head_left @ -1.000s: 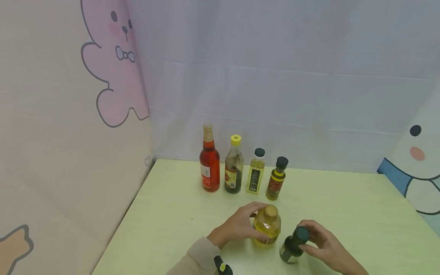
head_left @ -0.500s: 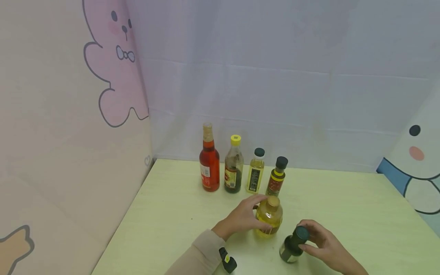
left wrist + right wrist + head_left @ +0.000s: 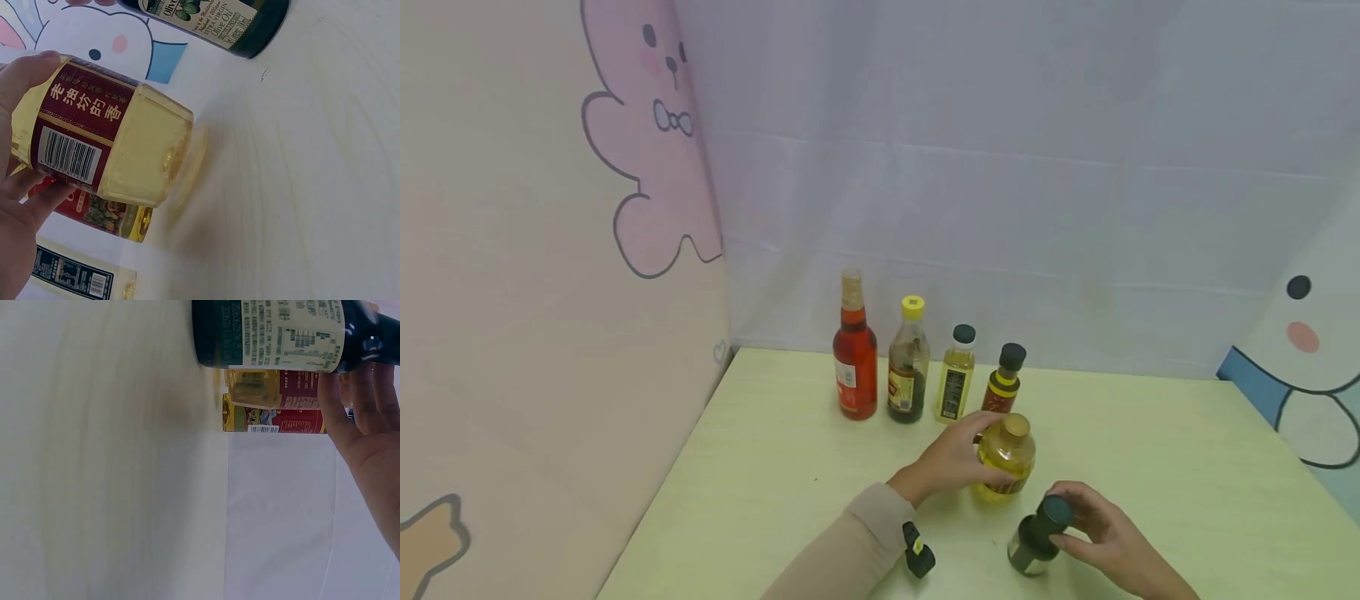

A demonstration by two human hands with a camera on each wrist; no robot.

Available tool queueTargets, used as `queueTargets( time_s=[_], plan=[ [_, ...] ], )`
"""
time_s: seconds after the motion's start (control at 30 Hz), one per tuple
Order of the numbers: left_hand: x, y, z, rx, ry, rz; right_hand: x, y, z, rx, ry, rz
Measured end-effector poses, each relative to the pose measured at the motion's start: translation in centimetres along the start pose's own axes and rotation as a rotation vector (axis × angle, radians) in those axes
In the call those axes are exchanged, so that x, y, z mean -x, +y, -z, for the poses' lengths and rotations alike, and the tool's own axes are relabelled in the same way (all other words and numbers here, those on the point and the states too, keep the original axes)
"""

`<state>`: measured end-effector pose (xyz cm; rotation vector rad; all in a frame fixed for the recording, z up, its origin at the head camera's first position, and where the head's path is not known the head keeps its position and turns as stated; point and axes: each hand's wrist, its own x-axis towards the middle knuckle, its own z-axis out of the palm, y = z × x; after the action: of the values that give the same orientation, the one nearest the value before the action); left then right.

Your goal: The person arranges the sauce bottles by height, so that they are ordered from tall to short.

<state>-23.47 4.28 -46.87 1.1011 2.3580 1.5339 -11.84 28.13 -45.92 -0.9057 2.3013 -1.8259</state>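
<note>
In the head view my left hand (image 3: 958,457) grips a squat bottle of yellow cooking oil (image 3: 1006,457) with a gold cap. Its dark red label with a barcode faces the left wrist camera (image 3: 75,125), and the base seems just off the table. My right hand (image 3: 1108,537) holds a dark green olive oil bottle (image 3: 1033,546) around its upper part, nearer the front edge. Its pale label fills the top of the right wrist view (image 3: 290,331). Part of the left fingers is hidden behind the yellow oil bottle.
Behind my hands stand a tall bottle of red liquid (image 3: 856,371), a yellow-capped bottle of dark sauce (image 3: 907,375), a slim light oil bottle (image 3: 956,379) and a black-capped bottle with a red label (image 3: 1002,387). Beyond the pale table (image 3: 775,450) hangs a light curtain (image 3: 962,167).
My left hand has moved the yellow oil bottle away from me and to the right, in front of the black-capped bottle. The right hand and olive oil bottle have stayed in place.
</note>
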Motion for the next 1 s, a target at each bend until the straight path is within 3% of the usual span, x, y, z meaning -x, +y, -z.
queueTargets(
  time_s=[0.5,0.7,1.0],
  plan=[
    [-2.7,0.1,-1.6,-0.097,0.03,-0.063,-0.2,-0.3,-0.1,-0.01,-0.006,-0.003],
    [-3.5,0.2,-2.2,-0.092,0.042,-0.103,-0.2,-0.2,-0.1,-0.017,-0.004,0.009],
    [-4.2,0.6,-3.1,-0.058,0.001,-0.092,-0.2,0.0,-0.2,-0.034,0.004,0.019]
  ],
)
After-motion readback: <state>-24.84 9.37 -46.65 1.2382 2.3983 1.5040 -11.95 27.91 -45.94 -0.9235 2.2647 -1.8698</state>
